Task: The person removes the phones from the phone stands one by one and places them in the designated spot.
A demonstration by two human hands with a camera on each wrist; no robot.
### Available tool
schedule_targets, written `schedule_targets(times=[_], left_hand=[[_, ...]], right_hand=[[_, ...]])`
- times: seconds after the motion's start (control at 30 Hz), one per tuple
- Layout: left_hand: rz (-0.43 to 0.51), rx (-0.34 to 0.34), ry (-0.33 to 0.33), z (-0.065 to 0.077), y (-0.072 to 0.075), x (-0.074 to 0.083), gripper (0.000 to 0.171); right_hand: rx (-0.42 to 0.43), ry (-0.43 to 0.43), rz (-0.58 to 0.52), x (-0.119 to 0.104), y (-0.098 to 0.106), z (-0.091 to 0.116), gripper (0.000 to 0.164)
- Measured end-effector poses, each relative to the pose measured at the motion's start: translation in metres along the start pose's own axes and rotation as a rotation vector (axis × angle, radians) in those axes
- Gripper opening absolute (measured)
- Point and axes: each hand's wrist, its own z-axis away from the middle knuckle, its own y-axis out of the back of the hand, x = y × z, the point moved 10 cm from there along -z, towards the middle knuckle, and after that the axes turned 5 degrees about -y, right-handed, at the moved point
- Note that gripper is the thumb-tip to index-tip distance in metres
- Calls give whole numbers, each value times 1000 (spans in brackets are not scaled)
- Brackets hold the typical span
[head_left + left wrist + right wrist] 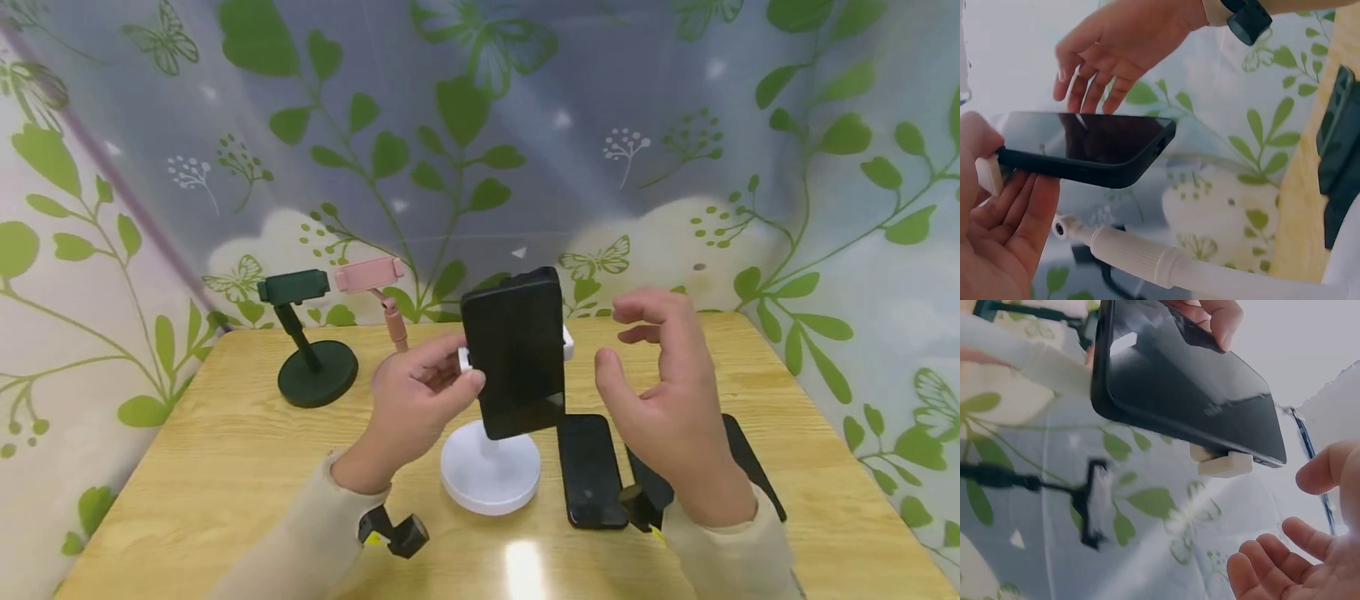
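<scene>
A black phone [517,358] sits upright and slightly tilted in the clamp of a white phone stand [491,473]. My left hand [412,404] pinches the clamp's left end and the phone's edge, thumb in front and fingers behind. In the left wrist view that white clamp end [988,175] shows between thumb and fingers. Apart from the phone on its right side is my right hand [671,400], holding nothing, thumb and fingers spread in a loose curve. The right wrist view shows the other clamp end [1229,464] against the phone's edge. Most of the clamp is hidden behind the phone.
A dark green phone stand [317,375] stands at the back left. Beside it is a pink phone stand [371,273], its base partly behind my left hand. Dark phones lie on the wooden table [187,467] at the right, one [590,471] near the white base. A leaf-patterned curtain [450,167] backs the table.
</scene>
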Motion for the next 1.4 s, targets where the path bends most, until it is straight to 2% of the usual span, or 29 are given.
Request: schedule_targets(times=[0.13, 0.2, 0.3, 0.37, 0.47, 0.57, 0.67, 0.83, 1.0, 1.17, 1.4], left_hand=[[-39, -24, -89, 15, 12, -2, 21], [-19, -45, -94, 22, 15, -4, 17], [15, -87, -68, 30, 20, -8, 16], [32, -135, -54, 35, 22, -10, 20], [70, -233, -70, 37, 20, -9, 31], [100, -307, -93, 36, 18, -7, 34], [99, -322, -78, 37, 20, -8, 33], [107, -350, -4, 39, 19, -14, 35], [111, -395, 67, 42, 15, -19, 39], [88, -415, 38, 42, 17, -18, 38], [106, -424, -20, 42, 16, -18, 33]], right_hand=[[-91, -24, 17, 3, -24, 6, 45], [-121, -22, 22, 4, -35, 9, 46], [-156, -23, 35, 5, -48, 13, 47], [-175, -22, 45, 5, -56, 15, 47], [-199, -26, 55, 6, -63, 17, 45], [-224, -28, 49, 6, -67, 18, 42], [-247, -19, 40, 6, -71, 20, 38], [-262, 37, 10, 1, -77, 21, 32], [-275, 27, -40, -4, -82, 24, 17], [-277, -8, -45, -4, -84, 24, 18], [-255, -27, -23, -2, -83, 24, 13]])
